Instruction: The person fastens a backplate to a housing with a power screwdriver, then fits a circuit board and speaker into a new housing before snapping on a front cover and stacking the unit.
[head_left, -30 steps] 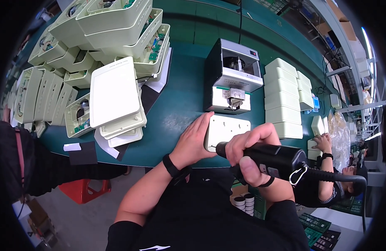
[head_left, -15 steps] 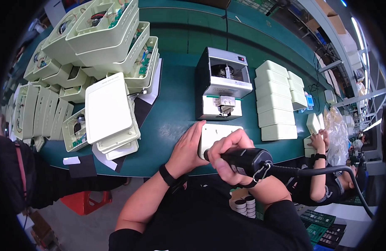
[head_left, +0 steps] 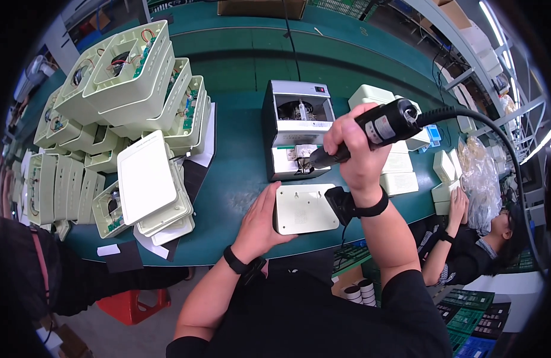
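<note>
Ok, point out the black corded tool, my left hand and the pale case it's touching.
Black corded tool (head_left: 380, 127), head view: its barrel.
Left hand (head_left: 258, 228), head view: its back.
Pale case (head_left: 305, 211), head view: its upward face.

Screwdriver (head_left: 383, 126) in the right fingers (head_left: 350, 133): hard plastic body, semi-gloss. Box (head_left: 308, 210) at the left fingers (head_left: 267, 200): smooth moulded plastic, satin. Machine (head_left: 299, 136) beyond both sets of fingers: looks like metal, dull sheen. Surface (head_left: 227, 182) under the fingers: smooth, soft sheen, material unclear. Lid (head_left: 145, 178), left of the left fingers: smooth plastic. Bag (head_left: 479, 185), far right of the right fingers: crinkled glossy film.
</note>
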### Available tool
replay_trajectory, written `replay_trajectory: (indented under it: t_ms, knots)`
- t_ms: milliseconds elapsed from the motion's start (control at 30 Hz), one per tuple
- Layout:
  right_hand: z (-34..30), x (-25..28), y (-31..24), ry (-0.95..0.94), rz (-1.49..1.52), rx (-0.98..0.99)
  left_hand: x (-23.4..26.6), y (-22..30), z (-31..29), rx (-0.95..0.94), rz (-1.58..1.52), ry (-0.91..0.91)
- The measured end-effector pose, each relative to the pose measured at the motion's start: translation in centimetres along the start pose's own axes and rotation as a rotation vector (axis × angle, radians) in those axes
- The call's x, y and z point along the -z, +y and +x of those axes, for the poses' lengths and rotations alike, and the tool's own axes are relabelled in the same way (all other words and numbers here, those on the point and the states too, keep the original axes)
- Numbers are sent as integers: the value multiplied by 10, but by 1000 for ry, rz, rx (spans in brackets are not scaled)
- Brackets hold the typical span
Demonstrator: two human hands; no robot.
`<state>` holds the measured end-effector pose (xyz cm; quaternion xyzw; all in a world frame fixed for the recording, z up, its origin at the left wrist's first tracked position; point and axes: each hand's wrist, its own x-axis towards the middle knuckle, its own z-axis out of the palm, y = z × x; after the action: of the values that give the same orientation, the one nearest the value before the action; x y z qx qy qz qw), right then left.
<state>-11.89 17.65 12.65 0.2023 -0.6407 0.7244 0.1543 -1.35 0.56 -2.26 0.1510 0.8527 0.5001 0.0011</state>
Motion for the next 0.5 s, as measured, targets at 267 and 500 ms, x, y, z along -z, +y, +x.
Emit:
replay_trajectory:
  t_ms: [267,500]
  knots:
    - [-58,28,-52,25,121,-157,3,4,4,28,-21,1]
    - [-102,58,-67,44,27,-76,4,5,7,16,-12,4]
